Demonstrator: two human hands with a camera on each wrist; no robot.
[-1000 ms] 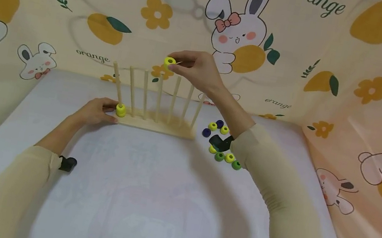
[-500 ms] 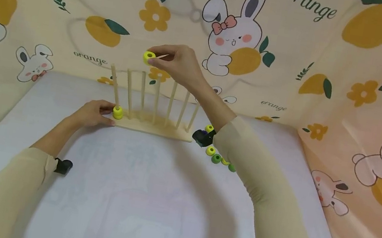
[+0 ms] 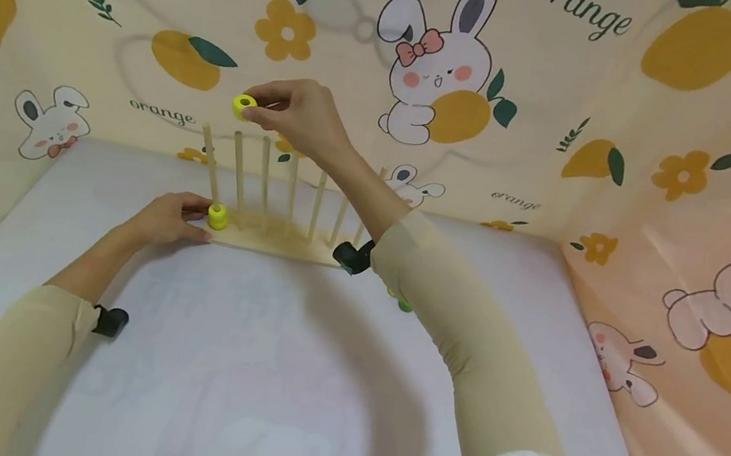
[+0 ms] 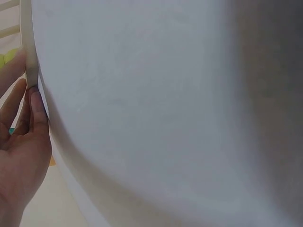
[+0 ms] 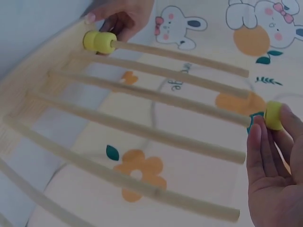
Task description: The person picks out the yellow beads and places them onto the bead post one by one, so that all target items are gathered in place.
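Note:
My right hand point(image 3: 307, 117) pinches a yellow bead point(image 3: 237, 108) between thumb and fingers, its hole partly visible. The bead is above the pegs near the left end of a wooden peg rack point(image 3: 275, 247), apart from the peg tips in the right wrist view. My left hand point(image 3: 164, 218) holds the rack's left end, thumb at the front edge and fingers behind. Two yellow beads point(image 5: 99, 41) are stacked at the foot of the leftmost peg point(image 3: 211, 163). The other visible pegs carry no beads.
A green bead point(image 3: 405, 306) peeks out beside my right sleeve point(image 3: 465, 325), which hides more loose beads. A black wrist camera point(image 3: 353, 257) hangs near the rack's right end. The patterned cloth point(image 3: 336, 54) rises behind the white table point(image 3: 226, 366).
My right hand has carried the yellow bead leftward above the pegs, toward the leftmost ones. The right sleeve now covers most of the loose beads. My left hand stays at the rack's end.

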